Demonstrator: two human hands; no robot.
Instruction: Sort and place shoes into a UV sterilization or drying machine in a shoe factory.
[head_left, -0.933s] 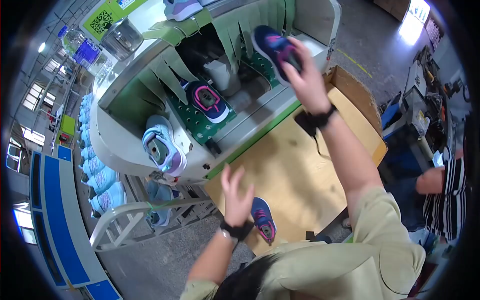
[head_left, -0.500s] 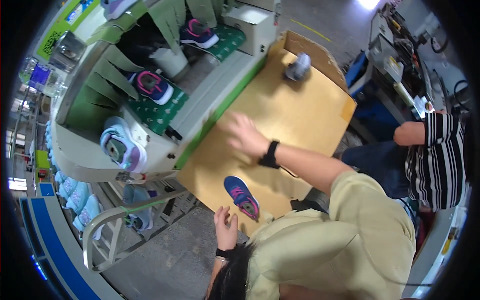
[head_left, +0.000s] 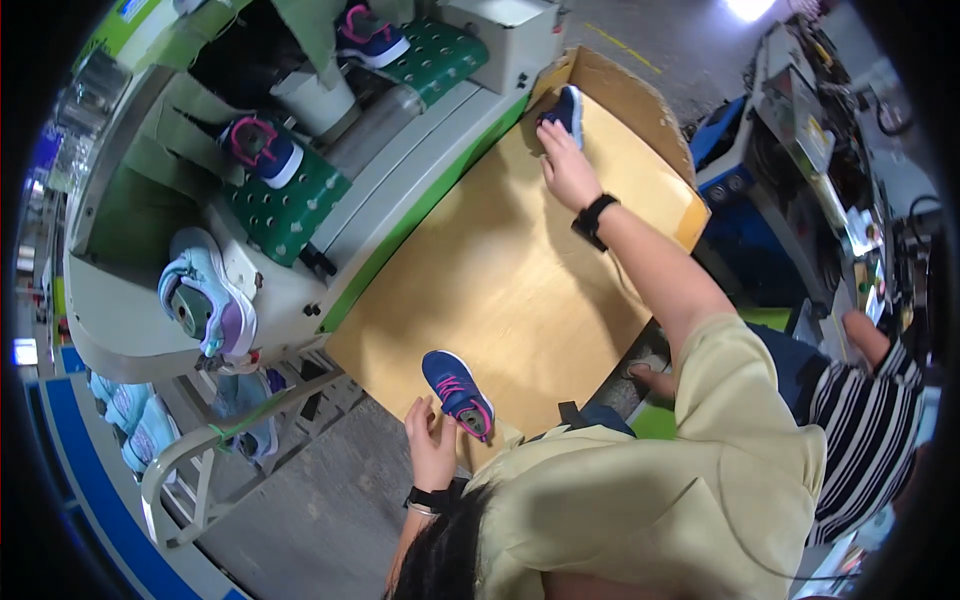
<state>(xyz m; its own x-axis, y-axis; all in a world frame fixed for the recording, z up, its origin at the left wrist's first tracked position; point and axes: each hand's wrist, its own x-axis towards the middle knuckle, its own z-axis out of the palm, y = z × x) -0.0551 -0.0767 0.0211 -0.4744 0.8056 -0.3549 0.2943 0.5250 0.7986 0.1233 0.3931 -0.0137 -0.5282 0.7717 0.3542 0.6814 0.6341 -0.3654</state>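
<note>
A navy blue sneaker [head_left: 458,394] with pink laces and a white sole lies on the tan tabletop [head_left: 450,300], near its front corner. My left hand [head_left: 432,448] is just left of its heel end, fingers apart and holding nothing. At the far end of the tabletop is a second navy sneaker [head_left: 570,108] with a white sole. My right hand [head_left: 570,172] reaches across to it, with the fingertips closed on its near side and partly covering it.
On the left a pale machine [head_left: 400,180] with hanging flaps carries navy-and-pink sneakers [head_left: 262,150] on a green perforated belt [head_left: 290,205]. A light blue shoe [head_left: 208,295] sits at its corner. Cardboard [head_left: 635,95] edges the table's far side. A person in a striped shirt [head_left: 865,430] is on the right.
My right hand has moved from mid-table to the far sneaker, which was blurred before. My left hand remains beside the near sneaker. The view has shifted slightly.
</note>
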